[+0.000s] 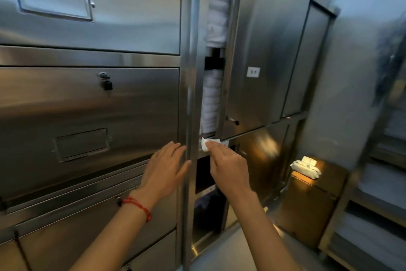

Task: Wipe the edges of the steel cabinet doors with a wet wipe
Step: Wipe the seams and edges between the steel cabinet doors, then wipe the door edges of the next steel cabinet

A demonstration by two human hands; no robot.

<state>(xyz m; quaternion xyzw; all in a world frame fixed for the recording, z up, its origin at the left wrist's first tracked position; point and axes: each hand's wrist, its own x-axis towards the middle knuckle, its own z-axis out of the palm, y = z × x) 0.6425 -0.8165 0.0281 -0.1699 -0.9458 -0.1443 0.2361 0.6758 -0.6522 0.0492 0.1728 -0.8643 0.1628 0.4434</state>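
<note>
A person stands close to a bank of steel cabinets, the right hand (228,167) pinching a small folded wet wipe (205,145) between its fingertips and pressing it against the horizontal steel edge just under the ajar upper door (263,62), at the foot of the narrow gap where stacked white towels (216,18) show. The left hand (167,165) lies flat with fingers straight and together against the vertical steel post (190,73) and the front of the neighbouring locked door (87,106), holding nothing; a red thread bracelet (137,204) circles that wrist. To do this stroke well, the wipe would best be kept folded over the lip so that both face and underside are caught, drawn along in one steady pass with even pressure, while the flat hand steadies the body and keeps the door from swinging. Judging by the wipe's small size, it may need refolding to a fresh face before the next edge; a pack of wipes (305,166) rests on a low steel unit (312,204) to the right, well apart from both hands. Much remains unclear: the frame is blurred by motion, the far right is smeared, the dark compartment below the wipe cannot be read, and how much of the door edges is already clean cannot be told.
</note>
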